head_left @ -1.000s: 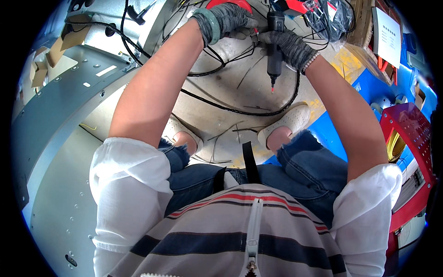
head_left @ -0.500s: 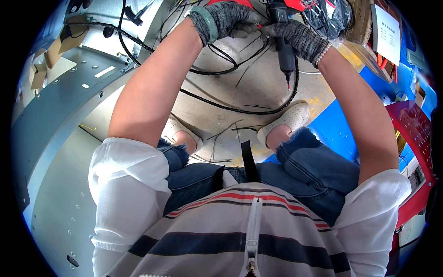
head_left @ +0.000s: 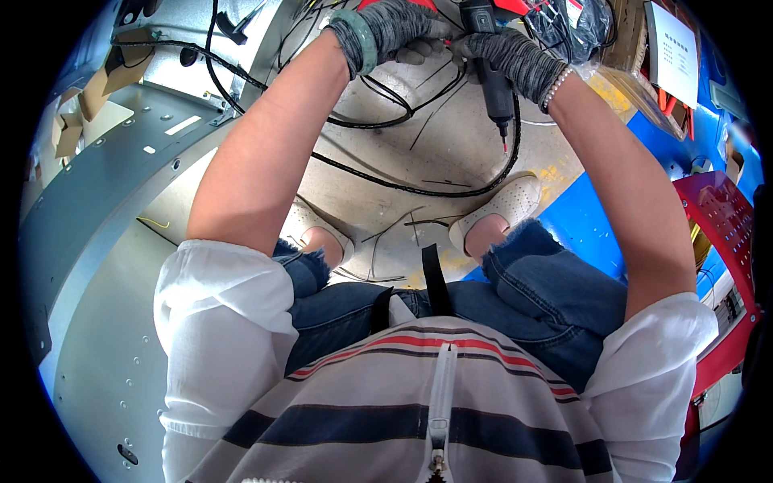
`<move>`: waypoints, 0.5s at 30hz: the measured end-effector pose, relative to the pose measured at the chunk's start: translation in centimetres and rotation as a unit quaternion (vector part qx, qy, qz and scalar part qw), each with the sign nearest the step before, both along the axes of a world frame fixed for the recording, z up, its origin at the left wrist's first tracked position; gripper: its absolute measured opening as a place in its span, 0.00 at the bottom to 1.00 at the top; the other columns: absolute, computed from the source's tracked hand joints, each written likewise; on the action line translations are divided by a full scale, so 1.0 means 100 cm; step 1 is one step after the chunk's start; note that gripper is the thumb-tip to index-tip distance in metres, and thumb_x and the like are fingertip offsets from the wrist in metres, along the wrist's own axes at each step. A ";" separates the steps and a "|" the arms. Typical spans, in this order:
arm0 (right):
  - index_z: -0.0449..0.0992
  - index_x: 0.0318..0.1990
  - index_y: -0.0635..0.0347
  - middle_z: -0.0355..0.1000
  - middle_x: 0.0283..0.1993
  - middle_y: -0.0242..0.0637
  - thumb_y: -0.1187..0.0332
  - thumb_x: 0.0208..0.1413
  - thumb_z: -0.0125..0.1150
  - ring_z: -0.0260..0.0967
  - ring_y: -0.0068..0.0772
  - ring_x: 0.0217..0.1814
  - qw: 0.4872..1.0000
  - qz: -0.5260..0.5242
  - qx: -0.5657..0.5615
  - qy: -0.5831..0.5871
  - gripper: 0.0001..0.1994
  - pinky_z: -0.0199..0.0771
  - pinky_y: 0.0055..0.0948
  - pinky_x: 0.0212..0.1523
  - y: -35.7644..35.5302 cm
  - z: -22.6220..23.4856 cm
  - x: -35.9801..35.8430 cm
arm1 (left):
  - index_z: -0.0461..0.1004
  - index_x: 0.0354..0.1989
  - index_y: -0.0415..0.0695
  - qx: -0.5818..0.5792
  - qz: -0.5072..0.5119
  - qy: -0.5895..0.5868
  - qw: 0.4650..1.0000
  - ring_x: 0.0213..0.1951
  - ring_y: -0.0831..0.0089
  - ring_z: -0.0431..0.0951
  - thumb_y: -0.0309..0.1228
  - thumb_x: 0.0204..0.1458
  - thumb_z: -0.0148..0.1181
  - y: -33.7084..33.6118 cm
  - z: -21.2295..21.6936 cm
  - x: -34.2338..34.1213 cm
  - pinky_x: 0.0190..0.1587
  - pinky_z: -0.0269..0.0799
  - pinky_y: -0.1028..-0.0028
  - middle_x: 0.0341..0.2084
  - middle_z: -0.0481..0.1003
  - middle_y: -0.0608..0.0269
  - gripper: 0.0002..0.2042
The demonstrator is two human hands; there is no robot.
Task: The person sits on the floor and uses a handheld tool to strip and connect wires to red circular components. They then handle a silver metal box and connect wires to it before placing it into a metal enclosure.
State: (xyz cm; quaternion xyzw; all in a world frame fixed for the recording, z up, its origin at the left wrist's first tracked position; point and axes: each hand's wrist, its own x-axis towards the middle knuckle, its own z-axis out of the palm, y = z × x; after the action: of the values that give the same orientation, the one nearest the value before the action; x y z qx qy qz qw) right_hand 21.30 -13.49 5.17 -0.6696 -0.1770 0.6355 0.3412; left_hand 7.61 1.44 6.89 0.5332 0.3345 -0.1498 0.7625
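Both my hands wear grey knitted gloves and meet at the top middle. A dark cordless electric screwdriver (head_left: 496,95) hangs in my right hand (head_left: 519,63), its thin red-tipped bit (head_left: 505,145) pointing down toward me. My left hand (head_left: 394,34) has its fingers pinched close to the right fingertips. A tiny red piece (head_left: 448,42) shows between the two hands; its kind is too small to tell. A black sleeved cable (head_left: 403,187) curves across the floor below the screwdriver.
A large grey sheet-metal panel (head_left: 105,181) stands at my left, with cardboard pieces (head_left: 101,84) behind it. A blue mat (head_left: 584,225) and a perforated red metal panel (head_left: 721,205) are at my right. Bagged black cables (head_left: 584,28) and a white printed sheet (head_left: 675,56) sit at the far right.
The screwdriver and my right hand have shifted slightly away from me and left, with the tool a little more tilted. My left hand has barely moved.
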 end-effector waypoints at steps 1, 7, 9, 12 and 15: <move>0.75 0.35 0.60 0.72 0.27 0.33 0.62 0.46 0.62 0.68 0.24 0.27 1.000 -0.006 -0.006 0.016 0.12 0.71 0.24 0.30 0.000 0.003 0.000 | 0.74 0.31 0.43 -0.008 0.004 -0.005 1.000 0.19 0.77 0.72 0.32 0.49 0.59 -0.001 -0.004 -0.001 0.22 0.70 0.78 0.20 0.74 0.64 0.06; 0.76 0.35 0.58 0.73 0.27 0.35 0.63 0.45 0.64 0.70 0.26 0.26 0.984 0.063 -0.049 -0.158 0.11 0.73 0.24 0.30 0.014 -0.001 0.004 | 0.74 0.31 0.43 0.051 -0.023 -0.024 0.998 0.18 0.77 0.71 0.33 0.49 0.58 0.002 -0.020 0.003 0.22 0.69 0.78 0.19 0.73 0.65 0.07; 0.75 0.30 0.58 0.71 0.24 0.33 0.66 0.45 0.61 0.67 0.25 0.25 0.957 0.127 0.101 -0.239 0.07 0.68 0.26 0.29 0.017 -0.036 0.014 | 0.74 0.31 0.42 0.090 -0.014 -0.036 0.995 0.18 0.76 0.70 0.32 0.49 0.58 -0.003 -0.032 0.006 0.21 0.68 0.77 0.18 0.71 0.66 0.07; 0.74 0.28 0.57 0.70 0.25 0.32 0.68 0.41 0.61 0.65 0.26 0.27 0.975 0.070 0.118 -0.173 0.06 0.66 0.29 0.30 0.030 -0.019 0.002 | 0.74 0.32 0.42 0.220 -0.016 -0.083 0.972 0.17 0.76 0.69 0.30 0.49 0.58 0.003 -0.053 -0.004 0.20 0.66 0.76 0.17 0.70 0.66 0.05; 0.74 0.27 0.57 0.70 0.26 0.34 0.68 0.41 0.61 0.65 0.27 0.29 0.964 0.153 0.090 -0.199 0.06 0.67 0.30 0.32 0.035 -0.022 0.010 | 0.73 0.32 0.42 0.181 0.032 -0.081 0.980 0.18 0.75 0.68 0.27 0.49 0.57 0.001 -0.053 -0.001 0.21 0.66 0.75 0.17 0.69 0.66 0.04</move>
State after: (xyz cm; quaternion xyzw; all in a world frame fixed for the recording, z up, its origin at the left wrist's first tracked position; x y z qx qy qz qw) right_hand 22.27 -10.01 2.92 -0.7142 -0.3982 0.5150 0.2570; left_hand 7.52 1.50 1.63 0.6616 0.3096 -0.0187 0.6827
